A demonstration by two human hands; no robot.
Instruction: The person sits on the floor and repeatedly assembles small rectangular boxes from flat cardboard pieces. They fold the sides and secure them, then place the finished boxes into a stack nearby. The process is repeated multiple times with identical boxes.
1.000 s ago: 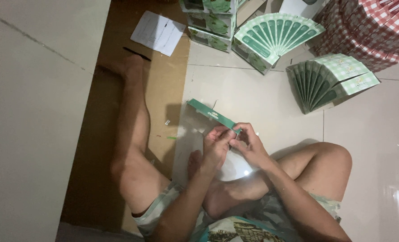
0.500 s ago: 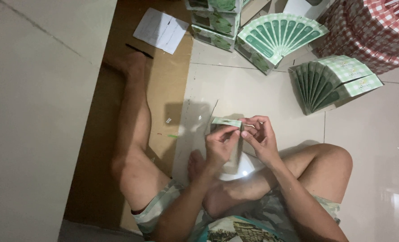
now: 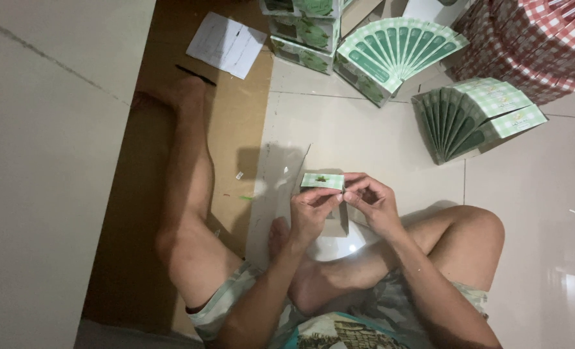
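**Head view: both hands pinched on a small green checked carton**

Head camera looks straight down at a person sitting on the tiled floor [image 3: 365, 136], one leg folded in front, the other stretched out along a sheet of brown cardboard [image 3: 235, 123]. Both forearms come up from the bottom edge and meet in the middle of the picture, wrists bent inward.

Left hand [image 3: 312, 212] is curled, fingers folded under, thumb and forefinger closed on the right end of the small green checked carton [image 3: 323, 181]. Right hand [image 3: 370, 199] sits just beside it, touching, fingertips drawn together and nipping that same end of the carton. Neither hand is spread; both are closed in a fine pinch. The carton lies roughly level, held above the floor in front of the folded leg, its free end pointing left. A white rounded thing shows under the hands, mostly hidden; what it is cannot be told.

Further out, a fanned stack of flat green cartons [image 3: 475, 116] stands on the tiles to the right, well apart from the hands. Beyond it, a second fan of green cartons [image 3: 397, 52] spreads wide. Near the far edge, a white paper sheet [image 3: 226, 44] lies on the cardboard, stacked green boxes [image 3: 303, 32] sit beside it, and a red checked pile [image 3: 533, 45] fills the corner.
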